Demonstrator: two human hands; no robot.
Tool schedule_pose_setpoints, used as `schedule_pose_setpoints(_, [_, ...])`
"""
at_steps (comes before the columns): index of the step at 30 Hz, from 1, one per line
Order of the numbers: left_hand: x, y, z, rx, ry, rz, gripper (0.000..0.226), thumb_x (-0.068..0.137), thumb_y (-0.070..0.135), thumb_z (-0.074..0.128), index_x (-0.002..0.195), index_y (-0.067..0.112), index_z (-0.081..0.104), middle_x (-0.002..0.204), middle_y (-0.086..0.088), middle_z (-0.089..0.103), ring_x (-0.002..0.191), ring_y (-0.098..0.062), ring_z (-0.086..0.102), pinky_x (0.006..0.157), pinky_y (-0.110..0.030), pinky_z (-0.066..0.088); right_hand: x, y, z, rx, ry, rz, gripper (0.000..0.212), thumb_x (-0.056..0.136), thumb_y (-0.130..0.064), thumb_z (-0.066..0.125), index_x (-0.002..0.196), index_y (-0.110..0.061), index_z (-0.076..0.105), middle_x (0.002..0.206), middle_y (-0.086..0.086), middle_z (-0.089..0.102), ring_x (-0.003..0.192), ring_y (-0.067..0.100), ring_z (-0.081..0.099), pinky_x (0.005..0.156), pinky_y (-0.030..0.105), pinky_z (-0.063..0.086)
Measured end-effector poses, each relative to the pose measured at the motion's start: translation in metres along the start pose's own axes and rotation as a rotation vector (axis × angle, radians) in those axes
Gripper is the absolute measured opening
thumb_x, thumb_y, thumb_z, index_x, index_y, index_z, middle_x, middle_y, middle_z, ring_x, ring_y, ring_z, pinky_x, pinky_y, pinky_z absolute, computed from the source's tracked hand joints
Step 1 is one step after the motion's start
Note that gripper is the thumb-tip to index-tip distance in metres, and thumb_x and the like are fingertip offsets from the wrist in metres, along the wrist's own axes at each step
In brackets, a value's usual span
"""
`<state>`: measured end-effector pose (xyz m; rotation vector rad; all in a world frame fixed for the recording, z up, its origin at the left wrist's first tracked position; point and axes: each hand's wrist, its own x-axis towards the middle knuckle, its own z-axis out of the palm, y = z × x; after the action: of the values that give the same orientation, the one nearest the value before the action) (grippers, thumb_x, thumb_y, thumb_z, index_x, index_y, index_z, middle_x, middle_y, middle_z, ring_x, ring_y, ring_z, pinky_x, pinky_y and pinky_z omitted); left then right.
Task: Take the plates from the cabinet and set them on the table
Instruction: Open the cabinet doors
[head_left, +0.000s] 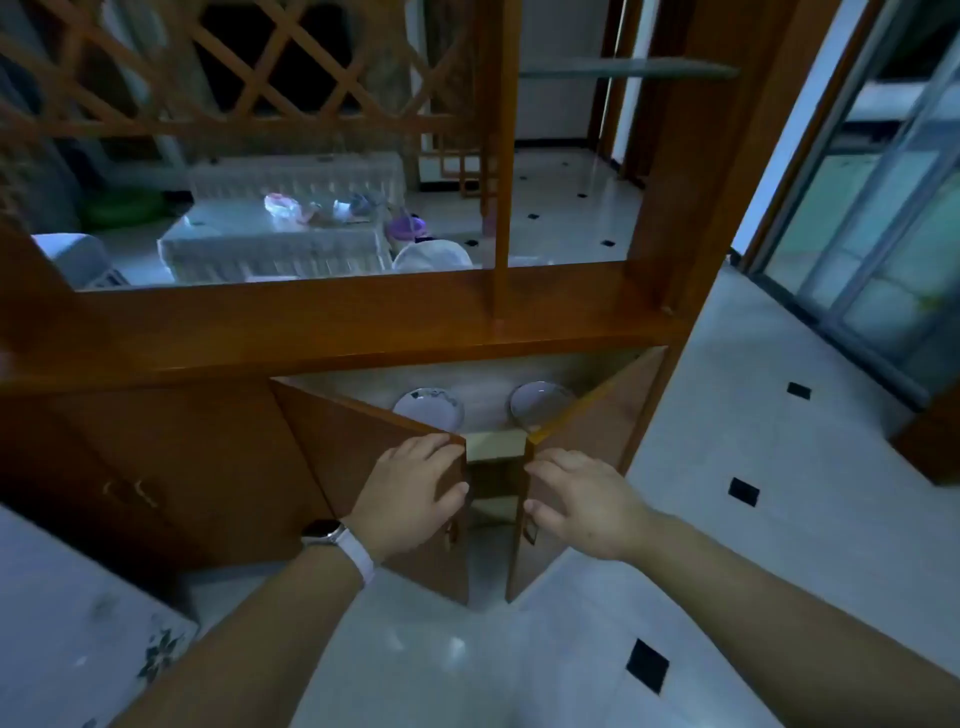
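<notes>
Two white plates lie on the upper shelf inside the low wooden cabinet (156, 467): a left plate (429, 408) with dark marks and a right plate (537, 402). Both cabinet doors stand partly open. My left hand (415, 488), with a watch on the wrist, grips the free edge of the left door (343, 441). My right hand (582, 501) holds the edge of the right door (587, 415). Neither hand touches a plate. The lower part of the cabinet interior is hidden by the doors.
A table corner with a flowered cloth (83, 634) sits at the lower left. Tiled floor (727, 545) spreads to the right. A wooden lattice divider (260, 62) rises above the cabinet. A glass sliding door (883, 234) is at the far right.
</notes>
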<state>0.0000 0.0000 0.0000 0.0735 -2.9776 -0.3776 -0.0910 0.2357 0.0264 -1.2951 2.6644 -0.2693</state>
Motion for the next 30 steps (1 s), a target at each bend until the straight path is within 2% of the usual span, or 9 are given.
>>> schedule_pose_setpoints(5, [0.031, -0.015, 0.019, -0.019, -0.049, 0.008, 0.054, 0.09, 0.052, 0.043, 0.137, 0.026, 0.05, 0.145, 0.003, 0.045, 0.133, -0.02, 0.038, 0.104, -0.038, 0.032, 0.037, 0.012, 0.007, 0.015, -0.013, 0.042, 0.059, 0.095, -0.056, 0.039, 0.144, -0.023, 0.04, 0.143, -0.002, 0.043, 0.131, 0.018, 0.037, 0.105, 0.036, 0.034])
schedule_pose_setpoints(11, [0.078, -0.038, 0.03, -0.02, -0.067, -0.041, 0.05, 0.093, 0.05, 0.046, 0.138, 0.03, 0.047, 0.144, 0.004, 0.045, 0.132, -0.02, 0.039, 0.104, -0.038, 0.032, 0.096, 0.043, 0.019, 0.039, -0.055, 0.004, 0.057, 0.095, -0.056, 0.038, 0.143, -0.025, 0.039, 0.148, -0.002, 0.039, 0.134, 0.018, 0.034, 0.108, 0.036, 0.03])
schedule_pose_setpoints(17, [0.121, -0.043, 0.05, -0.01, -0.153, -0.091, 0.05, 0.091, 0.049, 0.047, 0.137, 0.028, 0.049, 0.144, 0.003, 0.046, 0.133, -0.021, 0.039, 0.107, -0.039, 0.03, 0.153, 0.083, 0.037, 0.009, -0.091, -0.073, 0.054, 0.092, -0.06, 0.034, 0.136, -0.03, 0.042, 0.14, -0.005, 0.044, 0.128, 0.016, 0.038, 0.105, 0.036, 0.032])
schedule_pose_setpoints(23, [0.139, -0.04, 0.08, -0.006, -0.209, -0.129, 0.051, 0.091, 0.051, 0.044, 0.137, 0.029, 0.048, 0.142, 0.004, 0.047, 0.13, -0.018, 0.04, 0.105, -0.038, 0.03, 0.179, 0.109, 0.054, -0.008, -0.139, -0.127, 0.052, 0.092, -0.056, 0.036, 0.133, -0.027, 0.047, 0.135, -0.003, 0.048, 0.124, 0.018, 0.042, 0.102, 0.036, 0.033])
schedule_pose_setpoints(27, [0.141, -0.038, 0.094, 0.039, -0.203, -0.138, 0.05, 0.085, 0.05, 0.041, 0.126, 0.029, 0.059, 0.13, 0.005, 0.059, 0.12, -0.019, 0.053, 0.097, -0.039, 0.038, 0.182, 0.12, 0.064, -0.011, -0.126, -0.14, 0.047, 0.091, -0.055, 0.034, 0.122, -0.028, 0.057, 0.12, -0.006, 0.056, 0.113, 0.016, 0.048, 0.095, 0.034, 0.037])
schedule_pose_setpoints(30, [0.14, -0.04, 0.103, 0.099, -0.159, -0.118, 0.035, 0.082, 0.046, 0.046, 0.099, 0.029, 0.071, 0.107, 0.006, 0.068, 0.101, -0.02, 0.061, 0.086, -0.038, 0.042, 0.181, 0.122, 0.071, -0.033, -0.05, -0.173, 0.04, 0.088, -0.051, 0.039, 0.1, -0.025, 0.067, 0.096, -0.005, 0.062, 0.095, 0.019, 0.056, 0.081, 0.035, 0.043])
